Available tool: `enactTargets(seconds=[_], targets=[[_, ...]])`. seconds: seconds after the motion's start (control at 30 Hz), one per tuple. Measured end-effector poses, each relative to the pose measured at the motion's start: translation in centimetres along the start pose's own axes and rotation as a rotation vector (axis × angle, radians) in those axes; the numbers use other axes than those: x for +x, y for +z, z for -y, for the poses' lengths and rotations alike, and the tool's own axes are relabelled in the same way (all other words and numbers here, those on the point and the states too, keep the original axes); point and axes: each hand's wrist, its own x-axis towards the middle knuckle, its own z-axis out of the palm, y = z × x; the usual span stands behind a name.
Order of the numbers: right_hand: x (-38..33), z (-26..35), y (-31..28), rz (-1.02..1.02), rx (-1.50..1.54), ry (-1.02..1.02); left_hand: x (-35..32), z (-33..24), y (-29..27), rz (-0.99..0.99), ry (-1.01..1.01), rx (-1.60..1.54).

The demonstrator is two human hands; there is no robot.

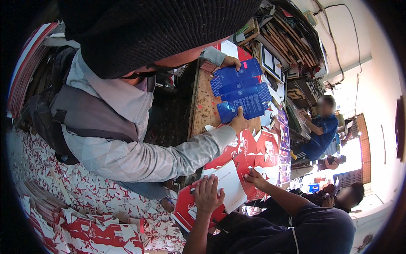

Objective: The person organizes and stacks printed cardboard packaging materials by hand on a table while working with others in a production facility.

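Note:
My left hand [207, 194] lies with fingers stretched out on a red-and-white printed card blank [182, 206] at the table's near edge. Beside it, a white panel [230, 183] with small print slants across the stack. My right hand [255, 178] is closed, thumb and fingers pinching the edge of a red card piece [242, 169] next to that panel. More red-and-white die-cut card blanks [266, 146] overlap just beyond my hands. What lies under my left palm is hidden.
To the left, a co-worker in a grey checked shirt [148, 158] holds a blue flat carton blank [243, 91] over the wooden table [201, 106]. Card scraps [101, 186] cover the floor. Stacked boards [292, 38] stand beyond the table. Other people [323, 131] work farther right.

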Motion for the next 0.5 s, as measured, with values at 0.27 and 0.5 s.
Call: enactTargets(seconds=[0.27,0.5], targets=[[0.1,-0.8,-0.9,0.027,-0.038,0.032,0.1,-0.3,-0.3,-0.012,-0.006,0.003],[0.2,-1.0,-0.8,-0.004,-0.053,0.035,0.0,-0.2,-0.1,-0.002,0.001,0.009]])
